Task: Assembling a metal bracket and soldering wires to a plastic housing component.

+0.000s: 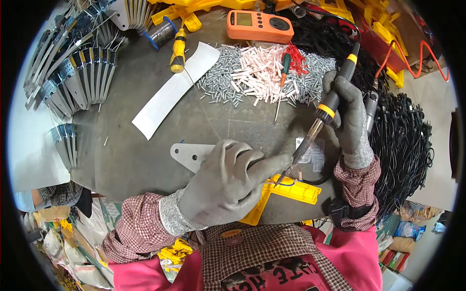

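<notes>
In my gloved right hand (350, 109) is a black soldering iron (331, 101) with yellow rings. It slants down to the left, its tip over a yellow plastic housing (301, 192). A small blue wire (287, 184) shows there. My gloved left hand (228, 172) is closed, with the index finger stretched toward the iron's lower end. A thin solder wire (208, 118) runs down from the back into this hand. Partly under the left hand lies a flat grey metal plate (180, 152) with holes. My left fingers hide part of the yellow housing.
Piles of screws (221, 72) and pale pink sleeves (259, 70) lie behind. Around them are a green screwdriver (285, 65), an orange meter (259, 26), a white strip (167, 97) and a solder spool (161, 33). Metal blades (80, 80) stand left; black cables (400, 150) heap right.
</notes>
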`<state>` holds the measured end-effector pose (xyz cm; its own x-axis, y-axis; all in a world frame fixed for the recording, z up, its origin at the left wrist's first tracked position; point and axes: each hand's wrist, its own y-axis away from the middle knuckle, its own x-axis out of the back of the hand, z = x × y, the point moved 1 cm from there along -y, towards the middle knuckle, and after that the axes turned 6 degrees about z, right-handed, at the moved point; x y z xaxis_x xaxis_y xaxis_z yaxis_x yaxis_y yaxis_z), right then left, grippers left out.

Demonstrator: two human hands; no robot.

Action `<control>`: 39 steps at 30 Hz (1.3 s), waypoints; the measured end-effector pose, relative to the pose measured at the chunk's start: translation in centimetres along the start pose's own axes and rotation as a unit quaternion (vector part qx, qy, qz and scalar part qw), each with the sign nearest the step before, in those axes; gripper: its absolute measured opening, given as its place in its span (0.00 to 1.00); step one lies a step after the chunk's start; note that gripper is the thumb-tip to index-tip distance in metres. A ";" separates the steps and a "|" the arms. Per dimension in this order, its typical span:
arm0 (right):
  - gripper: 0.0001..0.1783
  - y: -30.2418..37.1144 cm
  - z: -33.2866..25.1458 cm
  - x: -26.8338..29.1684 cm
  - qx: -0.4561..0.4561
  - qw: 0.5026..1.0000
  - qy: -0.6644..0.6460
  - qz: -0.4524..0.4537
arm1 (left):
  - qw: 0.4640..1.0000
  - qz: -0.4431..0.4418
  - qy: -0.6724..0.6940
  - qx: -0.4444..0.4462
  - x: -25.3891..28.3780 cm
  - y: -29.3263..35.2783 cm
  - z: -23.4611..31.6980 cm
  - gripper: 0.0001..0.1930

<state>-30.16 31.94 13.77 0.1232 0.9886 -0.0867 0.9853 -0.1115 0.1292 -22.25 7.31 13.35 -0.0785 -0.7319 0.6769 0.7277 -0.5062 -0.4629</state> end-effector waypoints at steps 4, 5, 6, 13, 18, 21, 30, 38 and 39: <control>0.15 0.3 -0.3 -0.2 0.001 1.000 -0.011 0.018 | 1.000 0.015 -0.016 -0.015 -0.3 0.4 0.0 0.28; 0.15 0.4 -0.3 -0.3 0.000 1.000 -0.012 0.014 | 1.000 0.017 -0.016 -0.014 -0.4 0.4 0.0 0.28; 0.15 0.4 -0.3 -0.4 -0.001 1.000 -0.013 0.011 | 0.999 0.013 -0.028 -0.025 -0.4 0.5 -0.1 0.28; 0.15 0.0 0.0 -0.3 0.012 1.000 -0.001 -0.003 | 0.997 0.010 -0.057 -0.058 -0.5 0.1 -0.4 0.30; 0.15 -0.9 -1.3 2.5 0.032 0.997 -0.033 0.057 | 0.980 -0.112 -0.161 -0.024 8.4 0.1 -2.7 0.32; 0.16 -0.7 -4.1 4.3 0.305 0.932 0.075 0.182 | 0.838 -0.031 -0.540 0.073 16.3 4.5 -5.8 0.16; 0.13 -6.1 -2.7 0.2 0.398 0.884 0.231 0.082 | 0.972 -0.213 -0.069 -0.073 -2.4 -7.3 3.3 0.17; 0.26 -6.6 -4.7 -0.2 0.404 0.740 0.526 0.113 | 0.956 -0.281 0.089 0.001 -4.4 -9.0 0.6 0.11; 0.23 -2.1 -6.4 -1.5 0.305 0.843 0.443 0.021 | 0.960 -0.216 0.167 0.066 -2.8 -8.7 0.4 0.10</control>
<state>-33.18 31.35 19.91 0.2898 0.6397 0.7119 0.8929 0.0872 -0.4418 -28.10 13.93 15.71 -0.5908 -0.5827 0.5581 0.6563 -0.7494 -0.0877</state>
